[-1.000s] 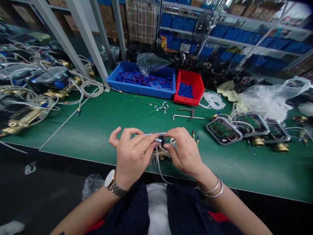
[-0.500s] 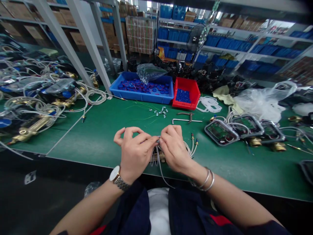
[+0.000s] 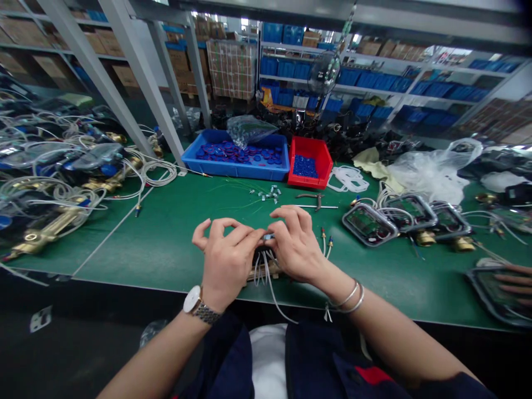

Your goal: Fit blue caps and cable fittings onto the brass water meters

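Green tabletop (image 3: 166, 238) stretches out before the person, whose two hands meet just in from its near edge. Fingertips drawn together, the left hand (image 3: 226, 260) pinches a small silver clip (image 3: 268, 237), its outer fingers curled loosely. Close against it is the right hand (image 3: 296, 249), fingers bent and partly open, touching the clip's other end; whether it really grips, I can't tell. Below them sits a brass part (image 3: 272, 271) with white cables (image 3: 266, 265), one drooping over the edge. A broad strip of green lies between the left hand and the piled meters (image 3: 54, 216). Ahead, past a shorter gap, are loose clips (image 3: 272, 193) and pliers (image 3: 318, 200), then the blue tray (image 3: 236, 171) and red bin (image 3: 310, 182). Rightward, green runs to the clear-lidded units (image 3: 369, 223); near the corner, a co-worker's hand (image 3: 517, 285) rests on another case (image 3: 484, 291).
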A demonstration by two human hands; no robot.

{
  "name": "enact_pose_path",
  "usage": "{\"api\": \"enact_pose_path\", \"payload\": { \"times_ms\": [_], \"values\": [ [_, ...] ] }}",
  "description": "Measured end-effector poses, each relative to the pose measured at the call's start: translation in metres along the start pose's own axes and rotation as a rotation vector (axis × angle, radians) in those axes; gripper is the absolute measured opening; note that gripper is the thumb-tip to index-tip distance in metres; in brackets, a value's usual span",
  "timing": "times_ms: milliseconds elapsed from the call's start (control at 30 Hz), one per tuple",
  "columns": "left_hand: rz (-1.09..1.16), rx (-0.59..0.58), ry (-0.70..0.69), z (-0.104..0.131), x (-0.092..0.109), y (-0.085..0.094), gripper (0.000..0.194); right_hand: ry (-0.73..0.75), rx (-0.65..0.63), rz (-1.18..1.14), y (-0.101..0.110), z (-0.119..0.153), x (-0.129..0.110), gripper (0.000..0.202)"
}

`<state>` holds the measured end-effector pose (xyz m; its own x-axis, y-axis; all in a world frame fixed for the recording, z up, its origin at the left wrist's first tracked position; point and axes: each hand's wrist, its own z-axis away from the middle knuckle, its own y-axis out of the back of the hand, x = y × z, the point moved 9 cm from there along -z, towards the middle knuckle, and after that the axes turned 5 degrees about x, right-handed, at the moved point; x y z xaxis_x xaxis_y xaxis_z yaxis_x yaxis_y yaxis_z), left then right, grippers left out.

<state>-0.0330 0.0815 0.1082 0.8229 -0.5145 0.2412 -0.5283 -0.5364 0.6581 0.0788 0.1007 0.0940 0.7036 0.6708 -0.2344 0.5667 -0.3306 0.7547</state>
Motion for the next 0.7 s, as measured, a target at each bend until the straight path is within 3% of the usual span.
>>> {"api": "enact_pose_path", "payload": {
  "times_ms": [67, 200, 333, 400, 500, 700],
  "values": [
    [0.019, -0.002, -0.003, -0.001, 0.002, 0.000, 0.016, 0.052, 0.023, 0.077, 0.002, 0.000, -0.002, 0.013],
    [-0.033, 0.124, 0.024, -0.003, 0.003, 0.010, 0.016, -0.041, -0.058, -0.034, -0.003, -0.001, 0.007, 0.024],
    [-0.004, -0.019, 0.034, -0.005, 0.004, -0.004, 0.017, 0.076, 0.009, 0.103, 0.007, -0.005, 0.000, 0.011],
    [0.013, -0.008, 0.029, -0.005, 0.004, -0.005, 0.015, 0.079, -0.034, 0.117, 0.004, -0.006, 0.001, 0.013],
    [-0.001, 0.067, 0.020, -0.007, 0.004, -0.001, 0.013, -0.034, -0.111, 0.020, -0.005, -0.005, 0.014, 0.024],
    [-0.003, -0.066, 0.025, -0.010, -0.004, -0.016, 0.014, 0.093, 0.009, 0.106, -0.001, -0.002, 0.013, 0.015]
  ]
}}
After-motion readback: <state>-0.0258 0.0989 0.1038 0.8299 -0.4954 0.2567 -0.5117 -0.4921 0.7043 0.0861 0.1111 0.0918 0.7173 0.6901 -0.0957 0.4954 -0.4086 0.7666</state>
